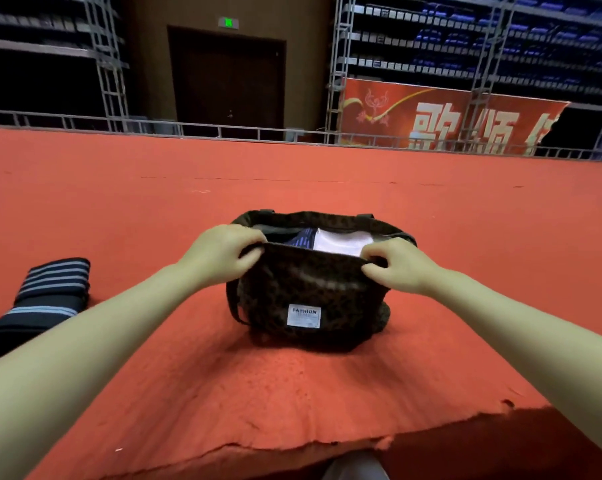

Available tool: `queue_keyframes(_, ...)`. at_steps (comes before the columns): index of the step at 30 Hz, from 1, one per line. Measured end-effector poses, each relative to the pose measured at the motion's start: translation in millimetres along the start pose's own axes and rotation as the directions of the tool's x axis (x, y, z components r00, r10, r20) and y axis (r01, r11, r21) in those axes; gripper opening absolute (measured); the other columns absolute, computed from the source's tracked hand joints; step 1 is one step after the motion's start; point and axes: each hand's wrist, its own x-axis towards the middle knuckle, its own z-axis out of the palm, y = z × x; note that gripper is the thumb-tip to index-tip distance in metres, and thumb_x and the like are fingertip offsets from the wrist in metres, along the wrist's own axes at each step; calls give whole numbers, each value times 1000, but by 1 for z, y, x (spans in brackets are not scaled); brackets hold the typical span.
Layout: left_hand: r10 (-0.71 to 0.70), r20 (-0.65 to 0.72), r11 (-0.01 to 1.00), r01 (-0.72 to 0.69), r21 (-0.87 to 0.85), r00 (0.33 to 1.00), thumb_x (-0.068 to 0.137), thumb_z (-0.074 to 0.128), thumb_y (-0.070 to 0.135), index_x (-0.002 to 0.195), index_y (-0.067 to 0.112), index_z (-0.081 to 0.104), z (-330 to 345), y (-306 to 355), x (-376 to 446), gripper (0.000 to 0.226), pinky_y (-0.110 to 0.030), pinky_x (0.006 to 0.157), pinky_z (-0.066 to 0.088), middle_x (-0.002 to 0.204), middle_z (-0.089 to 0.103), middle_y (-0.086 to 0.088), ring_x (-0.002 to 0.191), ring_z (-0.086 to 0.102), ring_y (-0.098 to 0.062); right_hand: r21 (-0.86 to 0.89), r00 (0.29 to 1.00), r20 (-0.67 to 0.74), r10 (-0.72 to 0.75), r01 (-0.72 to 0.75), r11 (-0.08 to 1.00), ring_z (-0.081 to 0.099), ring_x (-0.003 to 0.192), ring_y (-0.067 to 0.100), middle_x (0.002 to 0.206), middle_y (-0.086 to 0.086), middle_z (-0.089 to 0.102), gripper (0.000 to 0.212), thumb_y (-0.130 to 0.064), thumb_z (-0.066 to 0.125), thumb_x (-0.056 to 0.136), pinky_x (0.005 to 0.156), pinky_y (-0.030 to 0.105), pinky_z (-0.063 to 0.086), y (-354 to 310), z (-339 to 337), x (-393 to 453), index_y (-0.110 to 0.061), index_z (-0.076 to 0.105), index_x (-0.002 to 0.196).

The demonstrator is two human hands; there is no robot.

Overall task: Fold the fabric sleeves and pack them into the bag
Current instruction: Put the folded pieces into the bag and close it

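Note:
A dark leopard-print bag [310, 292] with a white label stands on the red carpet in the middle. Its mouth is open; inside lie a white folded fabric [341, 242] and a dark blue patterned fabric [301, 239]. My left hand [223, 254] grips the near rim of the bag at its left end. At the right end of that rim, my right hand [396, 268] pinches it. A folded navy sleeve with light blue stripes [41, 299] lies on the carpet at the far left, apart from both hands.
The red carpet [292, 174] stretches far ahead to a metal rail [223, 131]. Its torn near edge [292, 445] runs just in front of me. Scaffolding, a red banner [448, 116] and a dark door stand beyond.

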Motion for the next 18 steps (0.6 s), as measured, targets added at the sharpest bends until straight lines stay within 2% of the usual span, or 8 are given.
queue_keyframes(2,-19,217,999,26,-30,976,86,27,54,91,24,60,6,-3,-13,45,-36,70,47,87,64,6,89,60,-22,-29,1000,15,-4,5,1000,48,61,23,61,8,53,37,-34,53,91,60,41,38,-6,4,1,-6,54,67)
queue_keyframes(4,-36,286,993,67,-101,958,87,24,57,89,24,60,11,-4,-30,49,-36,73,45,85,58,10,88,57,-18,-41,999,-26,-30,29,999,46,62,21,61,3,52,41,-38,50,94,61,39,36,-15,11,4,-7,54,67)
queue_keyframes(6,-67,98,980,84,-180,993,89,28,52,101,24,65,9,-10,-47,48,-30,75,45,90,54,15,89,54,-9,38,989,-133,-67,73,997,47,71,12,69,-6,56,37,-42,47,92,64,33,40,-31,22,12,-13,61,73)
queue_keyframes(8,-178,-109,964,151,-218,978,93,38,39,107,24,65,1,-21,-59,34,-25,73,41,96,52,14,89,50,-3,175,969,-235,-75,118,977,48,80,8,77,-9,58,32,-41,45,89,69,27,43,-54,36,23,-18,65,80)
queue_keyframes(12,-449,-219,891,415,-186,866,90,46,25,110,21,64,-21,-64,-89,28,-35,83,44,98,54,1,99,54,-17,307,931,-341,-134,245,920,50,87,8,86,-8,59,19,-25,48,88,77,23,40,-117,74,48,-19,66,87)
queue_keyframes(14,-616,-222,786,607,-115,756,87,45,26,115,17,62,-32,-90,-113,34,-43,93,42,106,56,-11,110,51,-31,356,922,-350,-165,294,887,51,90,8,87,-10,59,17,-19,50,86,80,22,40,-153,98,58,-18,68,88)
queue_keyframes(16,-800,-195,584,811,-37,567,90,49,24,123,17,57,-42,-112,-143,35,-47,97,37,118,52,-18,119,43,-38,428,939,-288,-186,300,852,52,90,9,88,-8,61,19,-17,51,86,79,21,41,-189,123,68,-18,69,91)
queue_keyframes(18,-911,-203,377,924,-56,359,91,51,27,128,17,54,-54,-128,-174,38,-47,99,35,126,49,-22,123,39,-40,502,960,-195,-200,273,821,53,92,10,91,-5,63,21,-18,50,86,79,23,41,-221,149,77,-21,69,94)
